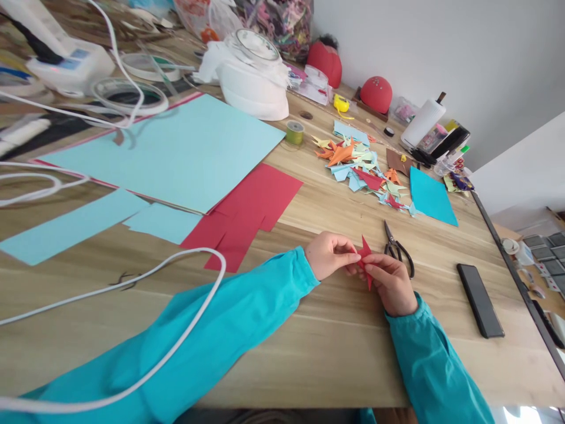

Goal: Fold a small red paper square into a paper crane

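Between my two hands is a small red folded paper piece [365, 247] with pointed ends, one tip upward and one downward. My left hand [331, 254] pinches its left side between thumb and fingers. From the right, my right hand [389, 281] grips it the same way; the fingers hide much of its middle. Black-handled scissors [392, 244] lie just behind my right hand, blades pointing away. Left of my hands are red paper strips [241, 241] and a pale blue paper strip [75, 227]. Several folded paper cranes [342, 154] in orange, blue, green and red are heaped further back.
Large pale blue sheets [176, 150] cover the back left, beside a white tape-like roll [253, 76] and green thread spool [295, 133]. A phone [480, 300] lies right, near the table edge. A turquoise sheet [433, 196] lies behind it. A white cable [194, 330] crosses over my left sleeve.
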{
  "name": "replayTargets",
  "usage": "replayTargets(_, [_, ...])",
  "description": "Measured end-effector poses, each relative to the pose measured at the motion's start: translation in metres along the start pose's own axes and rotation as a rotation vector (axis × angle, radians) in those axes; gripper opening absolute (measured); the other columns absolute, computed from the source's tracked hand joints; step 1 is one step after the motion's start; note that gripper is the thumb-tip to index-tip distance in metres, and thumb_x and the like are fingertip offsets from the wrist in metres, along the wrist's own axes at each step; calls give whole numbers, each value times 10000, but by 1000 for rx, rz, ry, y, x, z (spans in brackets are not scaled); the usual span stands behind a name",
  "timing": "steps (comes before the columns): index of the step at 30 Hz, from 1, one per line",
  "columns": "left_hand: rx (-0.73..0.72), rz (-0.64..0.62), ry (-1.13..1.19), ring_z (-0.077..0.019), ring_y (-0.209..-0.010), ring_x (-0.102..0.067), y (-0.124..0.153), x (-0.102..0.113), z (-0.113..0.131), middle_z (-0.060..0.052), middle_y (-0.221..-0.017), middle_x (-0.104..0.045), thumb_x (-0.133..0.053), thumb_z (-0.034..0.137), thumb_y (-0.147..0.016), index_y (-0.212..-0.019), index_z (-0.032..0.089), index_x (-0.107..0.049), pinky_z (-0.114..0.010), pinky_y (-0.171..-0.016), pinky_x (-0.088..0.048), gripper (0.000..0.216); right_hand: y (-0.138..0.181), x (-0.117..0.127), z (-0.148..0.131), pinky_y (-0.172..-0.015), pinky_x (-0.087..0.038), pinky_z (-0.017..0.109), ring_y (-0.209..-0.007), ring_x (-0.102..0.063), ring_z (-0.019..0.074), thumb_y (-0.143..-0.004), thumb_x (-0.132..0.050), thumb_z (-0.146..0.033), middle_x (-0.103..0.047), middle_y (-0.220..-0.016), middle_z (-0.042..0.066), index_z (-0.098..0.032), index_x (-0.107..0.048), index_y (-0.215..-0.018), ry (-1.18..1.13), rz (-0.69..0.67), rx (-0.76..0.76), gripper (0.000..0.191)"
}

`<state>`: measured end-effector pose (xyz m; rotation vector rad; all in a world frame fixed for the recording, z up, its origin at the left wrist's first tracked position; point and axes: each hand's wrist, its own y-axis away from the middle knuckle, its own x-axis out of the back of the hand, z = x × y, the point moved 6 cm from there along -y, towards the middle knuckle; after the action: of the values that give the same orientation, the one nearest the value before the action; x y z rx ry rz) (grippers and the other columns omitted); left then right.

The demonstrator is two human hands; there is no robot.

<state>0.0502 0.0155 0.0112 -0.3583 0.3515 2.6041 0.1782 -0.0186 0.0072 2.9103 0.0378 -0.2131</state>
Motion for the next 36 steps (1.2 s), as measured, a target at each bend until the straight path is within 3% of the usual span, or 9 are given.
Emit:
replayTargets(10, [70,121,20,-113,-428,-590,2,2,0,-26,-473,-624,-605,39,-692,-588,94,-550,-234,-492,-498,130,-1,0,4,-609,-510,267,-615,-644,137,-615,-762,-254,-731,-726,29,-195,-721,-773,-3,-20,-6,174])
replayTargets(23, [77,169,-63,-87,-380,-559,5,3,4,10,-416,-584,-600,9,-688,-562,93,-541,-175,-416,-449,163,0,1,7,-552,-488,211,-581,-627,111,-572,-790,-257,-728,-705,32,-185,-736,-757,10,-4,-68,206])
replayTargets(36, [124,137,43,-107,-369,-558,1,3,-2,-10,-446,-604,-590,16,-719,-591,96,-514,-219,-413,-474,169,-3,5,11,-553,-501,205,-588,-631,106,-547,-805,-235,-731,-716,25,-192,-735,-749,-15,15,-69,218])
